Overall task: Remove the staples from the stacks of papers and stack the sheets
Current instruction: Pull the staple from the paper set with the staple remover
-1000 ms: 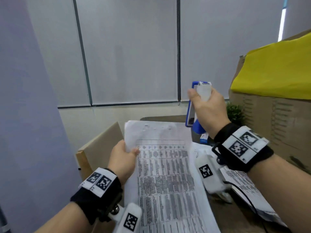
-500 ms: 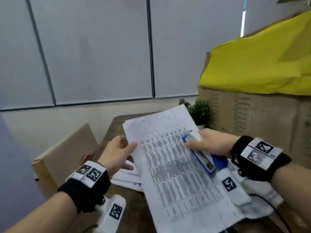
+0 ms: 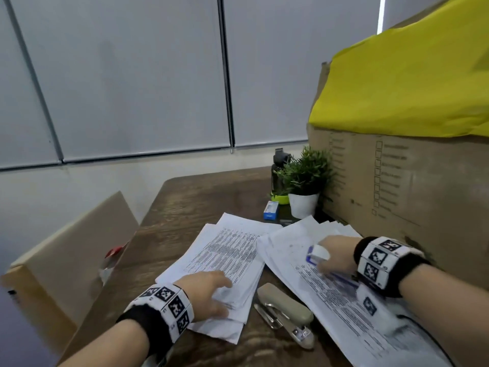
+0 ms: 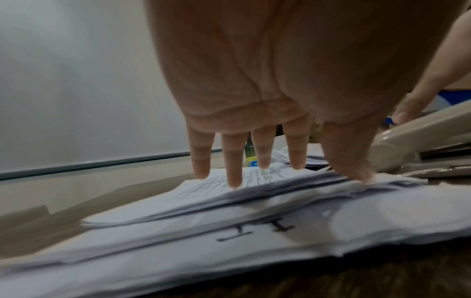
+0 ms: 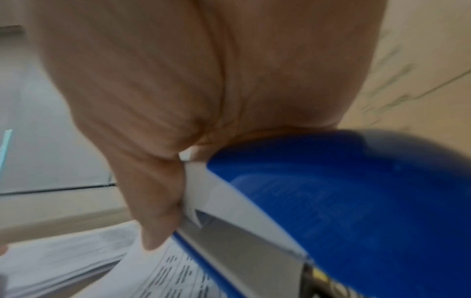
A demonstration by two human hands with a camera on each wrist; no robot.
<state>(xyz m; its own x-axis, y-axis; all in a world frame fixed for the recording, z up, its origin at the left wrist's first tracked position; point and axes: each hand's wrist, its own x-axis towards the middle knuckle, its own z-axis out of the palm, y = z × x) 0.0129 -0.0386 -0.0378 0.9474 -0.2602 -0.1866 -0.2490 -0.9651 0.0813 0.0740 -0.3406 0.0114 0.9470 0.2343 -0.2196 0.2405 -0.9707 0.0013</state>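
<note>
Two loose stacks of printed sheets lie on the wooden table [image 3: 190, 207]. My left hand [image 3: 219, 292] rests with straight fingers [image 4: 234, 161] on the near corner of the left stack [image 3: 227, 252], its thumb pressing that stack's [image 4: 229, 231] edge. My right hand [image 3: 336, 256] lies on the right stack [image 3: 341, 308] and grips a blue and white stapler-like tool [image 3: 317, 254]. In the right wrist view the palm [image 5: 178, 100] wraps the tool's blue body [image 5: 344, 201] just above the print. No staple is visible.
A beige stapler [image 3: 287, 311] lies between the two stacks. Behind them stand a small blue box [image 3: 271, 211], a potted plant [image 3: 304, 178] and a dark bottle [image 3: 279, 168]. A large cardboard box [image 3: 410, 194] under yellow cloth walls the right. A beige chair back [image 3: 71, 250] stands left.
The sheet my left hand held up now lies on the table. My right hand came down with the tool onto the right stack, and my left hand dropped onto the left stack.
</note>
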